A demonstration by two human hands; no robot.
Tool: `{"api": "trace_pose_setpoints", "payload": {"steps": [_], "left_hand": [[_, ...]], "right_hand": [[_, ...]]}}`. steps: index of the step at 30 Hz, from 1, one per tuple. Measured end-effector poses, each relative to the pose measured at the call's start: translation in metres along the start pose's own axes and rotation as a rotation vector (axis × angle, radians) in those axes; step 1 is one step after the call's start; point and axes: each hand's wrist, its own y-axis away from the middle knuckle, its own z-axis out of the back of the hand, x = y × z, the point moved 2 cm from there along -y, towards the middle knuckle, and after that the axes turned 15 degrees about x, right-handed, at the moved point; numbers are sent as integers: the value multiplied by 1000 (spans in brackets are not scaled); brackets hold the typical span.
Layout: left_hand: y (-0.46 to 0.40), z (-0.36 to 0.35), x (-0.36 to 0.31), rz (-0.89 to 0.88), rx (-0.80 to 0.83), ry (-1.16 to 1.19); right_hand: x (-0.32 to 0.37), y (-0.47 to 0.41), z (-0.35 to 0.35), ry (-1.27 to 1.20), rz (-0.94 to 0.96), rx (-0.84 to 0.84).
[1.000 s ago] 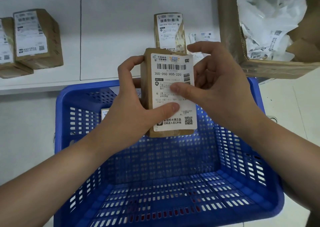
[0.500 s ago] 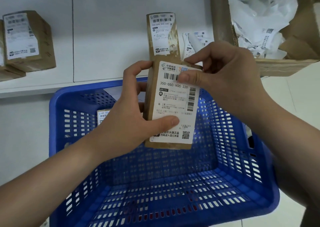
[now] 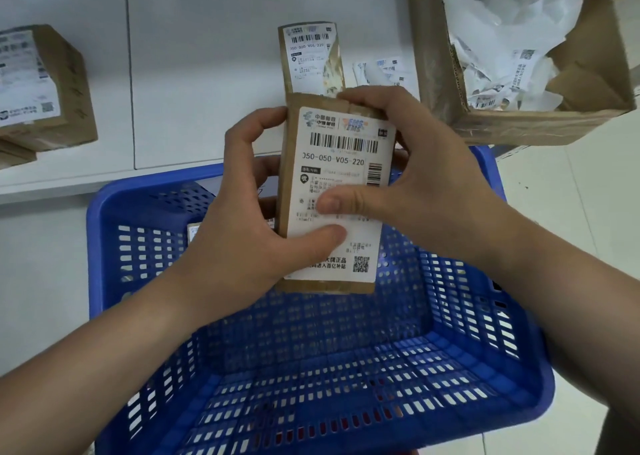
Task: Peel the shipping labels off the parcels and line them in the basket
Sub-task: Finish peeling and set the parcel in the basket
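Held parcel (image 3: 287, 191): brown kraft card, glossy tan tape bands at both ends. Its label (image 3: 341, 177): white, black barcode stripes, black print, a black QR square at 5 o'clock, blue-orange logo at 1 o'clock. Basket (image 3: 311, 368): solid blue, walls and floor patterned with rows of small slots. Parcels at 10 o'clock (image 3: 48, 87): brown, white labels. Open carton at 2 o'clock (image 3: 436, 73): brown, holding crumpled white labels. Shelf surface (image 3: 207, 56): plain pale grey-white
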Motion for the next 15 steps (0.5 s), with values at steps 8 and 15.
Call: {"api": "trace_pose_setpoints", "payload": {"steps": [8,15], "left_hand": [[1,1,0,-38,-6,-32],[4,4,-7,-49,-36,24]], "right_hand": [[-2,-1,11,-152,119,-163],[-6,0,11,-160,129,11]]}}
